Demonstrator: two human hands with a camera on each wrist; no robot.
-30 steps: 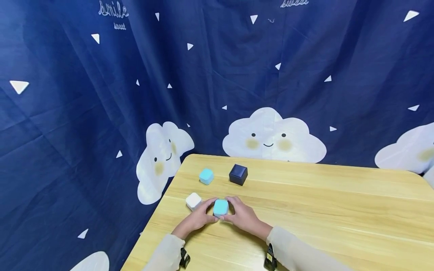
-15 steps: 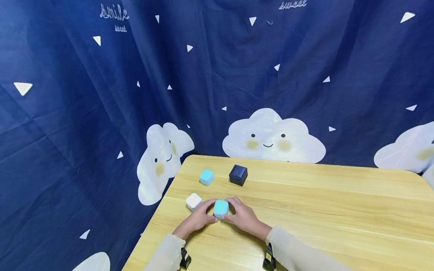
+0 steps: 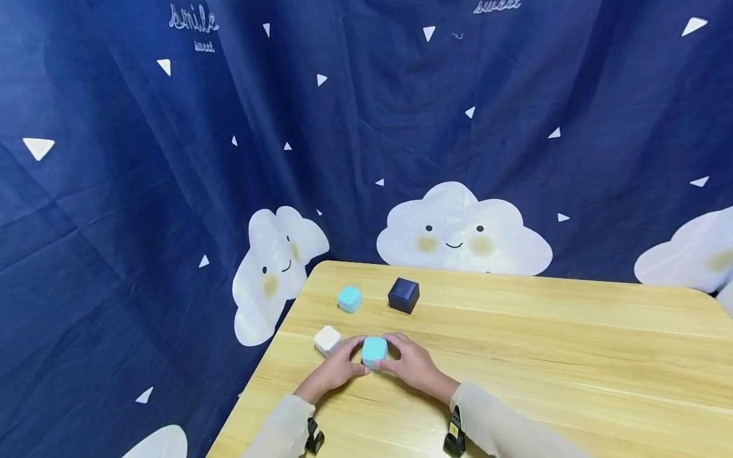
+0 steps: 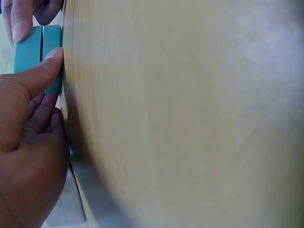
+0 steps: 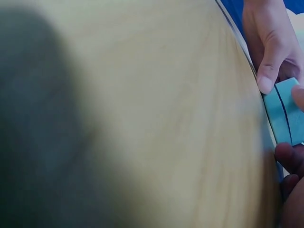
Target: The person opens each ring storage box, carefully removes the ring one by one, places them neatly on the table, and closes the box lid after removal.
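Between both hands, a small teal ring box (image 3: 375, 352) with rounded corners sits low over the table. A thin dark seam parts its lid from its base in the left wrist view. My left hand (image 3: 340, 366) grips the box from the left, its thumb on the base close to the seam. From the other side my right hand (image 3: 415, 366) pinches it, with the thumb on the lid half (image 5: 295, 111) in the right wrist view. The far faces of the box are hidden by fingers.
A white box (image 3: 328, 340) stands right beside the left hand's fingers. Farther back are a light blue box (image 3: 349, 298) and a dark navy box (image 3: 403, 295). The wooden table (image 3: 544, 343) meets a blue curtain (image 3: 355, 127) behind and at left.
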